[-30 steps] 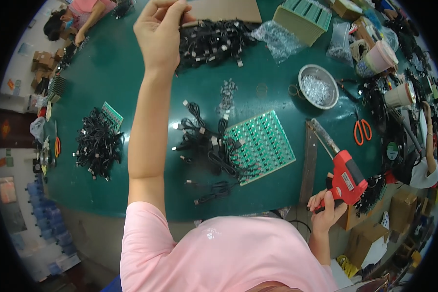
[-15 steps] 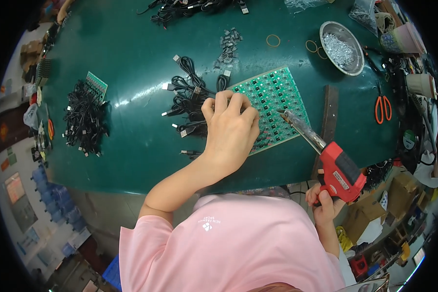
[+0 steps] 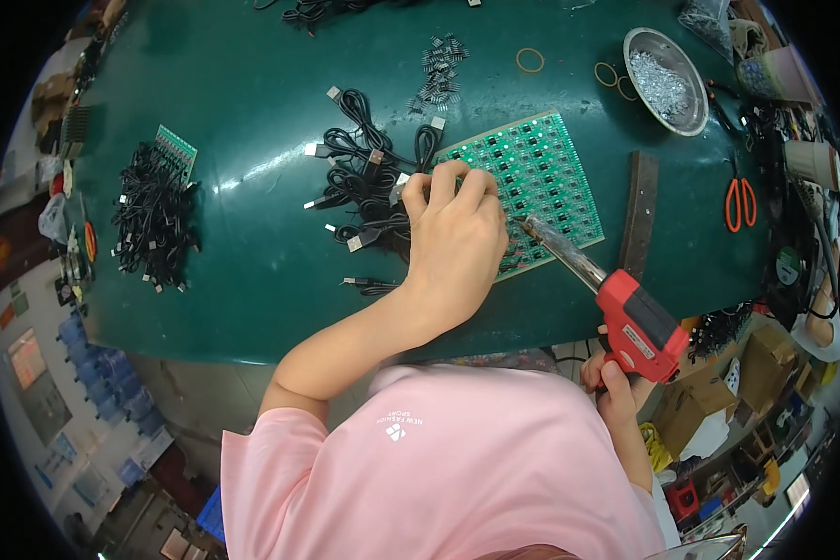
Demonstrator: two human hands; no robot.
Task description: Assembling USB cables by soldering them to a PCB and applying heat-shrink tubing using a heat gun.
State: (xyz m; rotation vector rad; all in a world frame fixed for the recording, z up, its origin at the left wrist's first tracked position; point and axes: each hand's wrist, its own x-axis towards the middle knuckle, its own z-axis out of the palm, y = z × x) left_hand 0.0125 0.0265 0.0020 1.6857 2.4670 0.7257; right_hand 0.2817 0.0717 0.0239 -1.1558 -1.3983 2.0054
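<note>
A green circuit board panel [image 3: 560, 177] with rows of small components lies on the table. My left hand [image 3: 457, 238] rests over its left side, fingers curled down in a pinch; what they hold is hidden beneath the hand. Black USB cables [image 3: 355, 177] fan out to the left of that hand, their far ends at the board's left edge. In my right hand [image 3: 616, 383] is a red and black soldering gun [image 3: 639, 327], gripped by its handle. Its metal barrel slants up and left, and the tip is over the board, close beside my left fingers.
Loose small black components [image 3: 439, 75] lie beyond the cables. A metal bowl [image 3: 632, 56] of silvery bits, rubber bands [image 3: 530, 61] and orange-handled scissors [image 3: 740, 205] are to the right. A dark flat bar [image 3: 637, 215] lies beside the board. Another cable bundle [image 3: 152, 219] sits far left.
The soldering gun has moved left, bringing its tip nearer my left fingers. My left hand stays pinched at the board's left side. The whole view has shifted slightly.
</note>
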